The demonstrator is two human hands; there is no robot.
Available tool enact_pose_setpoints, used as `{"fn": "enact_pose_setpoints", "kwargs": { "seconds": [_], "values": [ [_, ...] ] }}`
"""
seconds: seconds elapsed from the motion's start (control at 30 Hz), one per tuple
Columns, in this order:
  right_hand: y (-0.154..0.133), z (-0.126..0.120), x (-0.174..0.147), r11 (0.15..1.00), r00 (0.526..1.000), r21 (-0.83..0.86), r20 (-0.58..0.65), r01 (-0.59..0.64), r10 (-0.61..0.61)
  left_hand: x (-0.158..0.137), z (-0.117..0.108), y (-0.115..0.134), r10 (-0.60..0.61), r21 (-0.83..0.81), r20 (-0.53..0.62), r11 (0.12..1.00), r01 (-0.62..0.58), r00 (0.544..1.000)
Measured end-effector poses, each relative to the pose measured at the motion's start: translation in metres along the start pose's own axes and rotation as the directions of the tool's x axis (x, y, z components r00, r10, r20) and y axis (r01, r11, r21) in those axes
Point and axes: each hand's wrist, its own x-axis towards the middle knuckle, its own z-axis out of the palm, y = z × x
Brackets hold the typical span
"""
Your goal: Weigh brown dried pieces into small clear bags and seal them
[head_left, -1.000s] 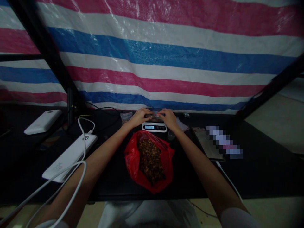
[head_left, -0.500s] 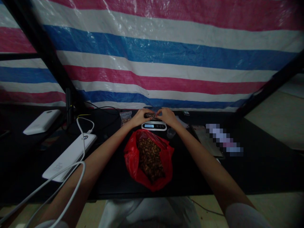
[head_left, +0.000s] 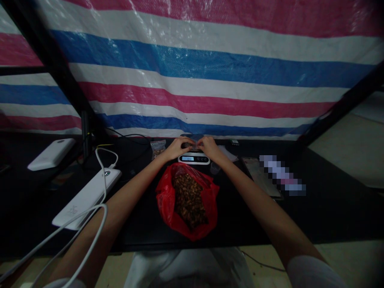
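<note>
My left hand [head_left: 178, 148] and my right hand [head_left: 209, 147] are closed on the two sides of a small clear plastic bag [head_left: 193, 147]. Dark brownish contents show through it, though its lower part is hard to make out. The bag is at the weighing platform of a small digital scale [head_left: 193, 159]; whether it rests there I cannot tell. The scale's display is lit, its digits too blurred to read. Nearer me stands an open red plastic bag [head_left: 165, 200] full of small brown pieces [head_left: 189, 200].
A filled zip bag [head_left: 158, 149] lies left of my left hand, and a small clear cup [head_left: 214, 168] sits beside the scale. White power banks [head_left: 87, 196] with looping cables occupy the left. A flat tray-like thing [head_left: 259, 180] lies at right. Striped sheeting [head_left: 192, 68] hangs behind.
Both hands stay at the small bag over the scale, with hardly any shift. The whole view has drifted very slightly.
</note>
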Motion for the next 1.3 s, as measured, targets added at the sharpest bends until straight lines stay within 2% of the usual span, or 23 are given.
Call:
{"fn": "enact_pose_setpoints", "kwargs": {
  "seconds": [0.4, 0.93, 1.1, 1.3],
  "values": [
    [0.008, 0.007, -0.002, 0.998, 0.997, 0.032, -0.045, 0.059, -0.057, 0.0, 0.0, -0.003, 0.009, -0.006, -0.01, 1.0, -0.009, 1.0],
    [0.005, 0.006, 0.003, 1.0, 1.0, -0.014, -0.021, 0.008, -0.009, 0.0, 0.001, -0.002, 0.013, 0.001, -0.006, 1.0, -0.013, 1.0],
    [0.006, -0.01, 0.004, 1.0, 1.0, 0.02, -0.003, -0.013, 0.013, 0.001, -0.006, -0.001, 0.006, 0.056, -0.064, 0.998, -0.003, 0.998],
    [0.02, -0.051, -0.008, 0.996, 0.996, 0.055, -0.059, -0.067, 0.07, 0.002, -0.019, 0.001, -0.057, 0.059, -0.146, 0.996, 0.066, 0.988]
  ]
}}
